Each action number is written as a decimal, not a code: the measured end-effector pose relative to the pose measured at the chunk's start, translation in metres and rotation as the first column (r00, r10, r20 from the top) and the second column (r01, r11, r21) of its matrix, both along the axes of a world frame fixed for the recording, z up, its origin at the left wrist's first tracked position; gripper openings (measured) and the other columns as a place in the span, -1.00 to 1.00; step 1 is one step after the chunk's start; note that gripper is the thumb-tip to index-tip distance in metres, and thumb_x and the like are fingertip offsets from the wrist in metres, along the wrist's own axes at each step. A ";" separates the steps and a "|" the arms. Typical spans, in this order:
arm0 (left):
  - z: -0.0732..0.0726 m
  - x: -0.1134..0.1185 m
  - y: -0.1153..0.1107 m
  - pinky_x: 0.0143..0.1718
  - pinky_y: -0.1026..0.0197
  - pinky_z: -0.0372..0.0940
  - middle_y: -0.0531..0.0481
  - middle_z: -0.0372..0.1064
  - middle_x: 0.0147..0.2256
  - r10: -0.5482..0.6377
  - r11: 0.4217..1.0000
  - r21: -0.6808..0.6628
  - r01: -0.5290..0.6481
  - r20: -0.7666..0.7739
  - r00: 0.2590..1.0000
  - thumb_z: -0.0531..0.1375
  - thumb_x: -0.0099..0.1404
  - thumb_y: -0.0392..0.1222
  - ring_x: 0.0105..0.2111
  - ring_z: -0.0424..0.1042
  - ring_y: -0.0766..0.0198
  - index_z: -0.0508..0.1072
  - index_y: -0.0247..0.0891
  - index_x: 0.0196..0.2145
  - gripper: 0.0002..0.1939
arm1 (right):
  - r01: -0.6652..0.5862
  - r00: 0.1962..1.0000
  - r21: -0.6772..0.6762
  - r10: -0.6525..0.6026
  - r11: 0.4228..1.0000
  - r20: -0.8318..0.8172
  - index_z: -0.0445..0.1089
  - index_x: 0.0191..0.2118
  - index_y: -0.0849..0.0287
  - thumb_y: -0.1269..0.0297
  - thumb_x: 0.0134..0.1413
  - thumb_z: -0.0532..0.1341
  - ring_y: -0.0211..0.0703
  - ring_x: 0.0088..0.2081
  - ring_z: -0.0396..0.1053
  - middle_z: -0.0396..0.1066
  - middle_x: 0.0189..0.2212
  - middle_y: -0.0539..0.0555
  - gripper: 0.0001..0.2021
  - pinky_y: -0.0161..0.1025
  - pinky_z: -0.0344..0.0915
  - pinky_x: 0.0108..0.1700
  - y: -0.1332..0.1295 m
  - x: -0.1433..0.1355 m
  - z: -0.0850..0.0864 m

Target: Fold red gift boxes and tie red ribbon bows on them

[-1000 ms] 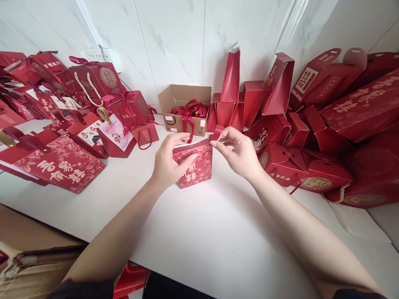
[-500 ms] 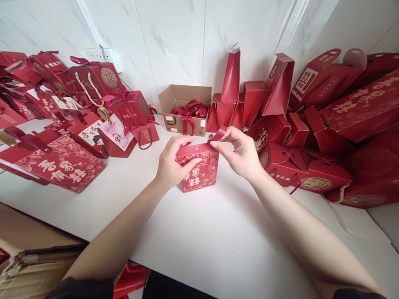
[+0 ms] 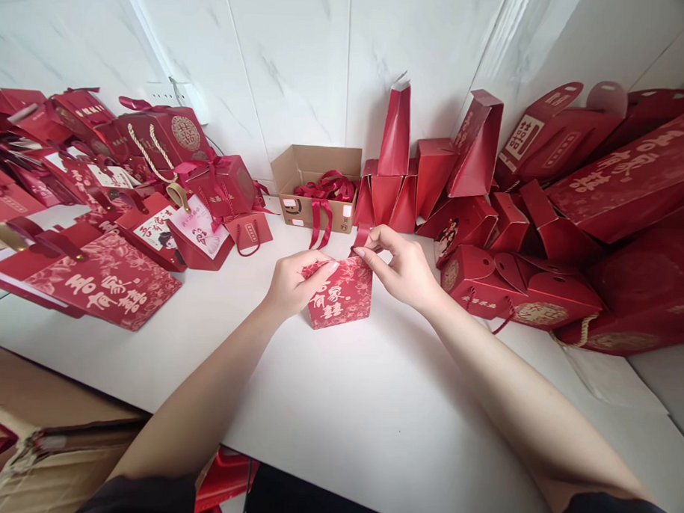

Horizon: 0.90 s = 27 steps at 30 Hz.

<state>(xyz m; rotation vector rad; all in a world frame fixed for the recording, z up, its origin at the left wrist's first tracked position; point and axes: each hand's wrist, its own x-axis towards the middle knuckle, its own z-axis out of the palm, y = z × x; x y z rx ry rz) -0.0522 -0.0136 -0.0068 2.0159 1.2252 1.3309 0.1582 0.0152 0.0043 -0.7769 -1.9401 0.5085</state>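
A small red gift box (image 3: 344, 292) with pale floral print and gold characters stands upright on the white table, between my hands. My left hand (image 3: 299, 283) grips its upper left edge, thumb across the printed front and fingers behind. At the upper right corner, my right hand (image 3: 401, 264) pinches a dark red ribbon strap (image 3: 363, 236) between thumb and forefinger. The strap rises just above the box's top edge. Where its lower end meets the box is hidden by my fingers.
Behind the box, an open cardboard carton (image 3: 321, 211) holds red ribbons, some hanging over its front. Finished-looking red gift bags (image 3: 105, 278) crowd the left. Red boxes (image 3: 520, 289) are piled on the right against the tiled wall. A large brown carton (image 3: 60, 441) stands at the lower left.
The box's raised top flap has folded down out of sight. My right hand has moved slightly left and down with the strap, and my left thumb has shifted up toward the top edge.
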 end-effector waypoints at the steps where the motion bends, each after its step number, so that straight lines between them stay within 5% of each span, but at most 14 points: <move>1: 0.000 -0.001 0.000 -0.35 0.30 0.28 0.04 0.46 -0.41 -0.029 0.999 -0.020 0.029 0.020 0.999 0.19 0.33 -0.12 -0.42 0.40 0.33 0.51 -0.28 -0.35 -0.80 | 0.014 1.000 0.013 -0.014 1.000 0.005 0.26 -0.27 0.11 0.25 0.25 0.16 -0.18 -0.33 0.39 0.43 -0.37 0.01 -0.91 -0.27 0.27 -0.27 0.001 0.001 0.000; 9: -0.002 -0.004 0.003 -0.36 0.30 0.21 0.06 0.37 -0.46 -0.060 0.998 -0.031 0.062 0.058 0.997 0.16 0.36 -0.08 -0.44 0.31 0.35 0.49 -0.30 -0.36 -0.76 | -0.205 0.979 0.002 0.205 0.979 0.019 0.38 -0.25 0.12 0.22 0.21 0.23 0.01 0.16 0.25 0.30 0.10 0.16 -0.90 0.01 0.17 0.18 0.003 0.002 -0.001; 27: -0.001 -0.001 0.000 -0.38 0.28 0.19 0.04 0.38 -0.46 -0.021 0.999 0.043 0.023 -0.035 0.999 0.13 0.37 -0.13 -0.46 0.30 0.34 0.45 -0.29 -0.39 -0.76 | -0.173 0.978 0.160 0.151 0.972 0.145 0.34 -0.32 0.11 0.30 0.20 0.23 0.01 0.10 0.30 0.39 0.08 0.16 -0.93 0.05 0.19 0.16 -0.001 -0.007 -0.002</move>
